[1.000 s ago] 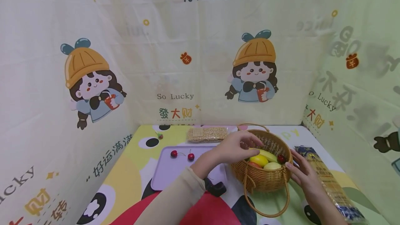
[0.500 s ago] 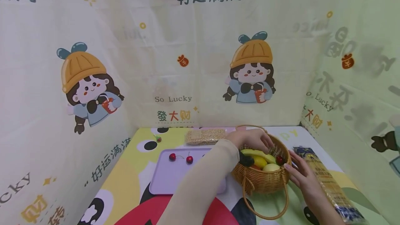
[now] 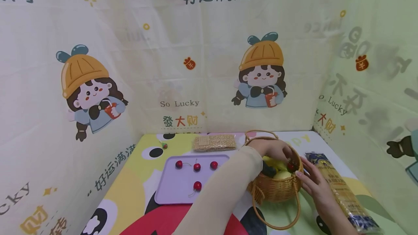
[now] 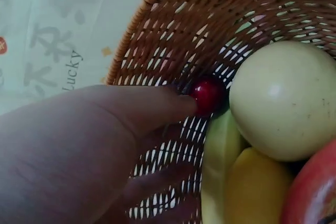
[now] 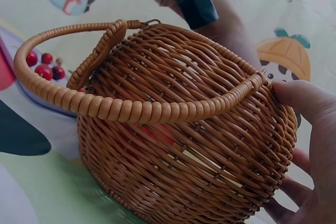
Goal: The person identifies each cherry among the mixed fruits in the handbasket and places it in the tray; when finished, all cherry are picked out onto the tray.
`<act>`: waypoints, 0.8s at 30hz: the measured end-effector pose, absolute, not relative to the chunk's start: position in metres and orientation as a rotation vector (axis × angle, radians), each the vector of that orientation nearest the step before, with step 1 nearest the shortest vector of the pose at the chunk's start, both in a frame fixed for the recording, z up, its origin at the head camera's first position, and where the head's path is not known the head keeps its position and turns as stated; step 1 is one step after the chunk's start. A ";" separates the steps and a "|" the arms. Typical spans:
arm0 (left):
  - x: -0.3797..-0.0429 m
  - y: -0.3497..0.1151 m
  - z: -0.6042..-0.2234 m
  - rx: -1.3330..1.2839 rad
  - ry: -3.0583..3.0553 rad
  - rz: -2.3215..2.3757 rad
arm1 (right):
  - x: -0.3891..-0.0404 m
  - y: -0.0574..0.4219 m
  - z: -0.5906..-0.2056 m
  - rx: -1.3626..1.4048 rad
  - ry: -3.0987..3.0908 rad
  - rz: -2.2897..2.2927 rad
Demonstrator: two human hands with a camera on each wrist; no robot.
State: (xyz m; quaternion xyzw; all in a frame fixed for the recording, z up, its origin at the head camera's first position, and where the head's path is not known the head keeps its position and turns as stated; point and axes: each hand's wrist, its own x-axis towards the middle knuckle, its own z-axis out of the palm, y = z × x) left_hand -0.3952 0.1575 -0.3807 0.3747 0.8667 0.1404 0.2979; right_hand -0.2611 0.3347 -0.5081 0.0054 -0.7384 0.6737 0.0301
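My left hand [image 3: 274, 149] reaches over the far left rim into a wicker basket [image 3: 277, 191]. In the left wrist view its thumb lies against a dark red cherry [image 4: 206, 95] by the basket wall, with the fingers curled in beside it, partly hidden. Around the cherry lie a banana [image 4: 214, 177], a pale round fruit [image 4: 286, 100], an orange-yellow fruit [image 4: 257, 187] and a red fruit [image 4: 315, 187]. My right hand [image 3: 315, 180] holds the basket's right side, thumb at the rim and fingers curved along the outer wall.
Left of the basket stands a lilac tray [image 3: 173, 196] with several cherries [image 3: 196, 167] spread on it. A clear bag of grains [image 3: 214, 143] lies behind the tray. A long pack of pasta [image 3: 339, 188] lies to the right. The basket's front handle [image 3: 284, 227] hangs down.
My left hand has moved right and down into the basket, from above the fruit to the cherry near the right wall. My right hand stays at the basket's side.
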 end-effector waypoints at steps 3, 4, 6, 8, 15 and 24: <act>-0.393 0.158 -0.382 1.029 2.243 0.284 | -0.261 0.333 -0.508 0.011 -2.273 2.087; -0.392 0.159 -0.383 1.050 2.221 0.264 | -0.261 0.333 -0.508 0.008 -2.275 2.088; -0.391 0.160 -0.384 1.082 2.187 0.268 | -0.261 0.333 -0.507 0.002 -2.277 2.086; -0.391 0.161 -0.385 1.099 2.185 0.281 | -0.261 0.334 -0.506 0.000 -2.274 2.088; -0.390 0.163 -0.394 1.109 2.241 0.389 | -0.262 0.333 -0.505 0.010 -2.269 2.091; -0.392 0.153 -0.397 1.060 2.293 0.587 | -0.261 0.334 -0.506 0.007 -2.271 2.098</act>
